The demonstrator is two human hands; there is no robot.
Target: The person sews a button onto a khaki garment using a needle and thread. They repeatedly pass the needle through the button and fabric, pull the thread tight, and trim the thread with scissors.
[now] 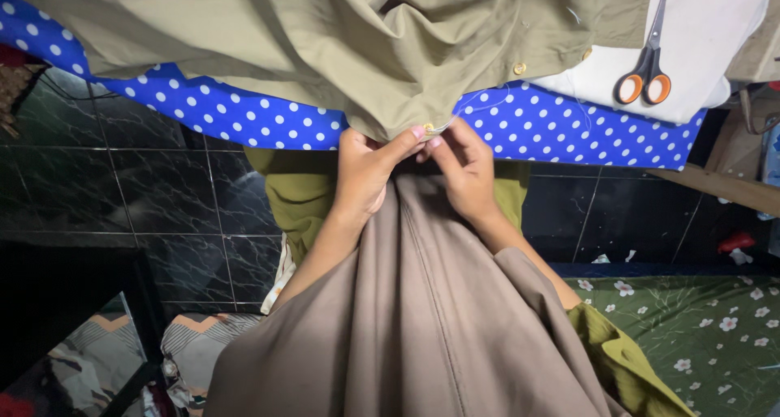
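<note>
A: Dark marbled floor tiles (162, 198) below, and up top a surface under a blue cloth w/ white dots (244, 112). What's w/ the hands?

B: Left hand (361, 169) pinches the khaki garment's (325, 35) edge, thumb laid along the top, right at a small gold button (428, 128). Right hand (467, 169) has its fingertips pressed together just beside that button; a pale thread (487, 102) runs up from there. Prob a needle in that pinch, but too small to tell.

A: Why held so close?

B: Judging by it, the 2 hands meet so the fabric stays taut and the button can't wander. Button sits btw the thumbs, touching the left one.

A: And the rest of the garment?

B: Bulk lies bunched on the surface, so its weight is carried there and only the hem hangs to the hands. Another gold button (520, 68) shows further right on the same edge.

A: Below the hands?

B: Taupe fabric (422, 319) drapes over the lap, covering both forearms partway; olive sleeve (617, 352) peeks out at right.

A: Tools?

B: Scissors w/ orange-black handles (647, 60), shut, on a white cloth (715, 35) far right of the surface, well apart from both hands, yet w/in reach I'd guess. Green floral fabric (691, 319) lies low right.
</note>
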